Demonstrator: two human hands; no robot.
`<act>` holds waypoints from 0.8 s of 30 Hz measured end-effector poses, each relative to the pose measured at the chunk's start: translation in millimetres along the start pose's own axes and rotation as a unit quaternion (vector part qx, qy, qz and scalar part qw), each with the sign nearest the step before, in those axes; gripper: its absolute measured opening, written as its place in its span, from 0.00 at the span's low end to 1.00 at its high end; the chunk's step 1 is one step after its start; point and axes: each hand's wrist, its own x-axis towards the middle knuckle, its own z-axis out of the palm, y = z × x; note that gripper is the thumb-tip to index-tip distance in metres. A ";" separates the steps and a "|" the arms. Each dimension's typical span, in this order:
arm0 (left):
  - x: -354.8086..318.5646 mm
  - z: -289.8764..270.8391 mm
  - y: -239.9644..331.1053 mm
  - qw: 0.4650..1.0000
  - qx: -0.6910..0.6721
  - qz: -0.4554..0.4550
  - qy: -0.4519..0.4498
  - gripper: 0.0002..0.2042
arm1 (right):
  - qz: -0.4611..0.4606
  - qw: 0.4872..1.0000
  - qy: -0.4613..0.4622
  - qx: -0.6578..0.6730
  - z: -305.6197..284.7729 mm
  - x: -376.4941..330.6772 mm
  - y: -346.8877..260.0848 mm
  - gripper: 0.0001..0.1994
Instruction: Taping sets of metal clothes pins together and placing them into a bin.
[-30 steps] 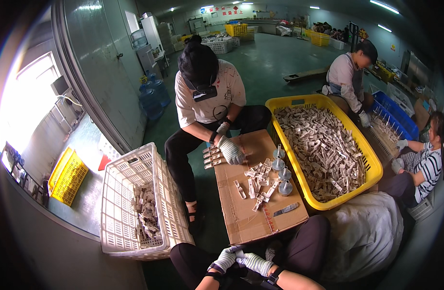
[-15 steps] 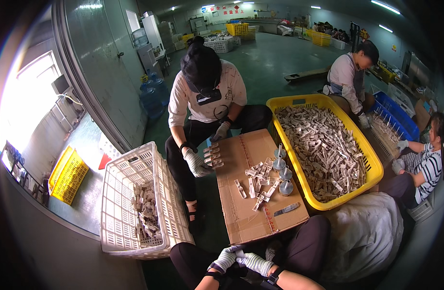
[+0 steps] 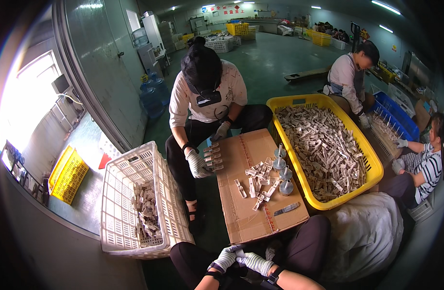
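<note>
My left hand (image 3: 226, 259) and my right hand (image 3: 255, 263), both in striped white gloves, meet low over my lap, in front of the near edge of the cardboard box (image 3: 236, 212). Their fingers are closed and pressed together, and whatever may be between them is too small to make out. On the box, a loose pile of pale clip-like pieces (image 3: 261, 179) lies near several grey metal cones with upright tips (image 3: 286, 187). A flat, grey, blade-like tool (image 3: 286, 209) rests by the near right corner.
A yellow crate (image 3: 328, 203) full of similar pieces stands at the right, with a white sack (image 3: 366, 232) nearer. At left is a white crate (image 3: 176, 212) with more pieces. Opposite, a person's gloved hand (image 3: 197, 164) touches a row of clips (image 3: 212, 155). Two other people sit at right.
The gloved hand of the person opposite has shifted slightly beside the row of clips, and that person's head has moved a little. My own hands look the same.
</note>
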 end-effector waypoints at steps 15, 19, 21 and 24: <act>2.4 -1.7 -1.4 1.000 -0.004 0.002 0.009 0.18 | 0.020 0.999 -0.009 0.050 0.8 0.7 -2.2 0.10; 0.1 -4.5 -3.5 1.000 -0.010 0.002 0.005 0.20 | 0.022 0.999 -0.018 0.029 4.7 -6.9 -19.1 0.10; 1.9 -1.1 -4.0 1.000 -0.019 -0.002 -0.001 0.19 | 0.018 0.999 -0.017 0.043 0.9 -2.4 -3.6 0.10; -1.3 -1.2 -2.4 1.000 -0.028 -0.006 -0.003 0.18 | 0.008 0.998 -0.022 0.059 2.4 -0.3 2.4 0.09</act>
